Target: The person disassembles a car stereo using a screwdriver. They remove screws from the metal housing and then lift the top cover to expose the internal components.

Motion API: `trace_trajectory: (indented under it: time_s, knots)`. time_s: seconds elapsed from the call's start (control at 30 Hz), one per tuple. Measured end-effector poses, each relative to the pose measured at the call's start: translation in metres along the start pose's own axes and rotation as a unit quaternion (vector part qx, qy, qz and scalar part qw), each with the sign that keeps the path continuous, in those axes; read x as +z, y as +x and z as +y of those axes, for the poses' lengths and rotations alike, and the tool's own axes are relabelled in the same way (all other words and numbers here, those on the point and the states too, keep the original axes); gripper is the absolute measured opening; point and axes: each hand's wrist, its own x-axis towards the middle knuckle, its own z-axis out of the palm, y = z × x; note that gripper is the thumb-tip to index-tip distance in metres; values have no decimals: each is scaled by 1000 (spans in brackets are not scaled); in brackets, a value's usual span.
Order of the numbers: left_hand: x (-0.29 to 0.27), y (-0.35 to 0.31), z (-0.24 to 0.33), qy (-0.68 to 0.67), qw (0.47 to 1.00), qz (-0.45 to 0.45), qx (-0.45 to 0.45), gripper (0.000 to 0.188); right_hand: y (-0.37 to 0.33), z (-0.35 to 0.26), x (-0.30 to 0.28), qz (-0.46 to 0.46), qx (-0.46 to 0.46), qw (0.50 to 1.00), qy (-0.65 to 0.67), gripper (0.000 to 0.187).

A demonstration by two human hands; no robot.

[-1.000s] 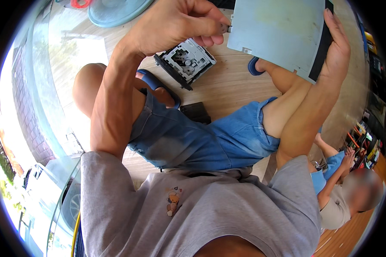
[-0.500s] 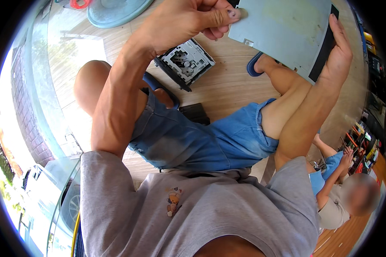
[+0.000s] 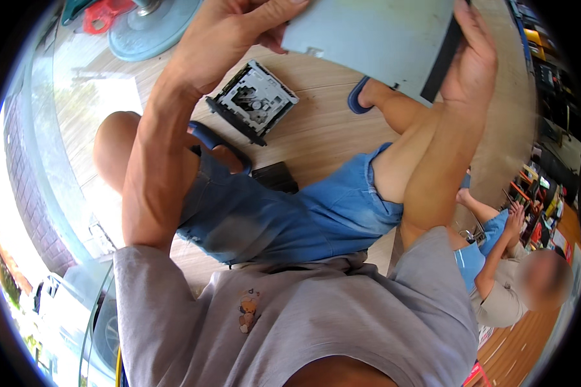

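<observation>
A flat, pale grey metal cover plate (image 3: 374,39) with a black strip along one side is held up at the top of the view, partly cut off by the picture's edge. My left hand (image 3: 235,29) grips its left edge, thumb on the face. Around the right, black-edged side, my right hand (image 3: 476,68) is closed with the fingers along the edge. Below and left of the plate, a disc-player unit (image 3: 258,100) rests on the floor, its inner mechanism exposed and a black front panel toward my left foot.
A black flat box (image 3: 275,177) lies on the floor between my legs. At upper left stands a pale blue round base (image 3: 150,32) near a red item (image 3: 100,16). To the right, another person (image 3: 497,284) sits beside scattered tools (image 3: 529,193). Glass panels line the left.
The plate and both my hands have shifted left and slightly up, still gripping it. The whole view has also swung, so the disc-player unit appears farther left.
</observation>
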Motion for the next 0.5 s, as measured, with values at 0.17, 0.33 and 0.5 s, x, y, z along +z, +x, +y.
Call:
trace_trajectory:
  time_s: [0.17,0.33,0.5]
  knots:
    - [19,-12,7,-81,996,-34,-28,35,-6,-3,3,-33,-27,999,-15,29]
    - [20,-13,5,-68,995,-68,0,31,-34,-8,7,-42,-57,998,-1,28]
    - [14,-15,11,-167,974,-109,105,27,-93,-26,-26,-16,13,991,-135,44]
